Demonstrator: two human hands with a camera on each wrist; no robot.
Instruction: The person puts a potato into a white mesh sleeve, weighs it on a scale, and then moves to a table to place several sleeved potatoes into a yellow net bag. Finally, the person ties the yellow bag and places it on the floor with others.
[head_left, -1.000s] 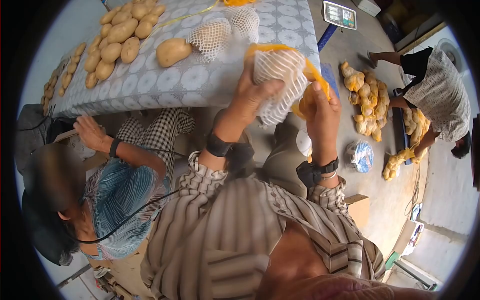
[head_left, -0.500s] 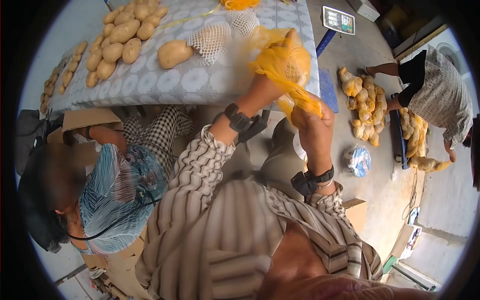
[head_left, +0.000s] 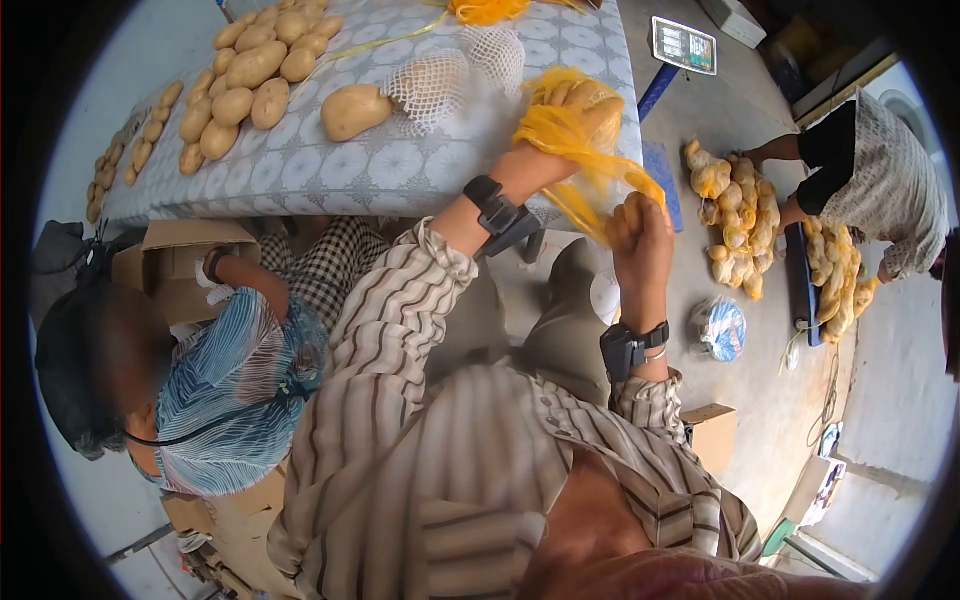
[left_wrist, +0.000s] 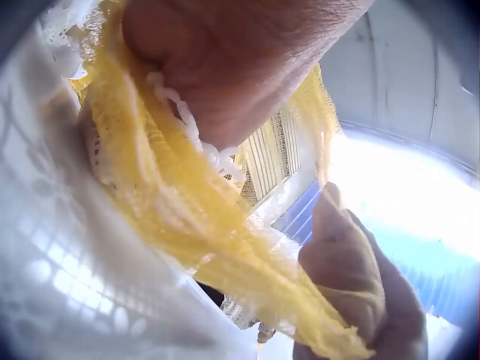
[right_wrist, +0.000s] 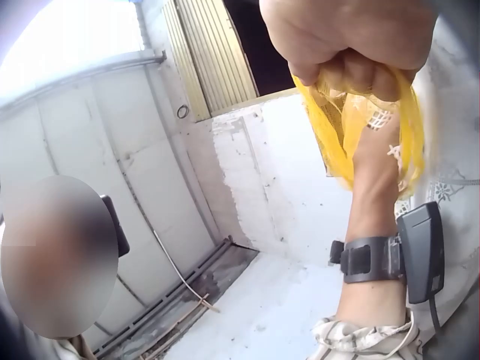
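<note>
My left hand (head_left: 545, 160) is inside a yellow mesh bag (head_left: 585, 148), its fingers partly veiled around a rounded, foam-wrapped potato (head_left: 603, 118). In the left wrist view, white foam netting (left_wrist: 184, 112) shows beside my left palm (left_wrist: 225, 56), with yellow mesh (left_wrist: 176, 187) draped below. The curled fingers of my right hand (head_left: 642, 235) grip the bag's edge, pulled toward my body. The right wrist view shows my right hand (right_wrist: 352, 37) holding the mesh, with my left forearm (right_wrist: 373, 187) passing through its mouth.
On the patterned table (head_left: 290, 180) are a bare potato (head_left: 356, 111), a foam-netted one (head_left: 428, 88), an empty-looking foam sleeve (head_left: 493, 58) and a potato pile (head_left: 255, 65). A scale display (head_left: 684, 46) stands beyond the table corner. One person sits left; another bends over bagged potatoes (head_left: 738, 215).
The yellow mesh now covers my left hand and the wrapped potato, which were largely uncovered a second ago. My right hand has drawn the bag's edge down. The seated person's arm has moved to a cardboard box.
</note>
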